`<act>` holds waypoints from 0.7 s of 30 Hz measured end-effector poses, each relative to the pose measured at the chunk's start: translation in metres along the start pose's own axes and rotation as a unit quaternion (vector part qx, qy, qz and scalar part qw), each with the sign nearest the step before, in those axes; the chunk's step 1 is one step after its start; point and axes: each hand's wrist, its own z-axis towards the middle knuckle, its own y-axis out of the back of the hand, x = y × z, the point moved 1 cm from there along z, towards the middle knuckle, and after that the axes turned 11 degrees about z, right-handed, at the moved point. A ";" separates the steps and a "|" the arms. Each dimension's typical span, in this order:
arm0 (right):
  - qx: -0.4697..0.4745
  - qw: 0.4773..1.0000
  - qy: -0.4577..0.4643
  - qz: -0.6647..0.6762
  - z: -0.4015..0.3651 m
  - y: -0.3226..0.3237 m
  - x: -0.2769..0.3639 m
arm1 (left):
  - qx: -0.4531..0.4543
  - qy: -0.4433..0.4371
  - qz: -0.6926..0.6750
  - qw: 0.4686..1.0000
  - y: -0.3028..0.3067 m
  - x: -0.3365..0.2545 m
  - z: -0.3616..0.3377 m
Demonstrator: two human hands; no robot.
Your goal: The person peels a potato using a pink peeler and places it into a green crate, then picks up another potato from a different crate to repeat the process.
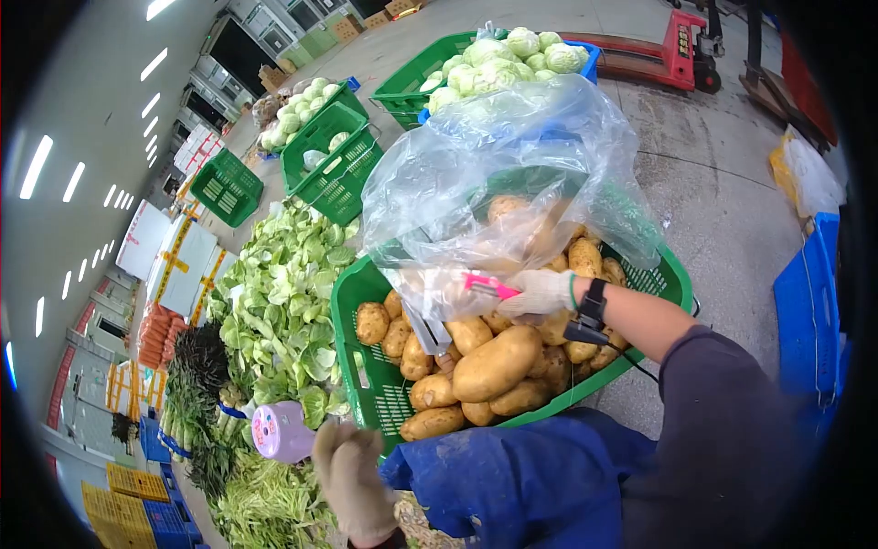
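Note:
My right hand, in a pale work glove, is closed on a tool with a pink handle; the clear plastic bag overlaps its far end. Below the hand, large potatoes fill a green crate, and the bag covers its far part. A flat whitish piece shows over the potatoes left of the tool. My left hand, also gloved and slightly blurred, is raised outside the crate's near left corner with fingers extended and nothing visible in it. Near it is a purple plastic stool.
Loose green leaves heap along the left side. Cabbages fill crates beyond the potatoes, near another green crate. A red pallet jack stands at the back right, a blue bin at the right.

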 end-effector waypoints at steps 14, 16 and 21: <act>-0.031 0.977 0.015 -0.212 0.021 -0.029 -0.020 | 0.272 0.099 0.531 0.797 -0.128 0.117 0.096; -0.047 0.994 -0.082 -0.056 -0.007 -0.035 -0.005 | 0.277 0.124 0.550 0.778 -0.128 0.130 0.095; -0.070 0.973 -0.113 0.189 -0.011 -0.050 -0.038 | 0.314 0.227 0.359 0.849 -0.127 0.164 0.097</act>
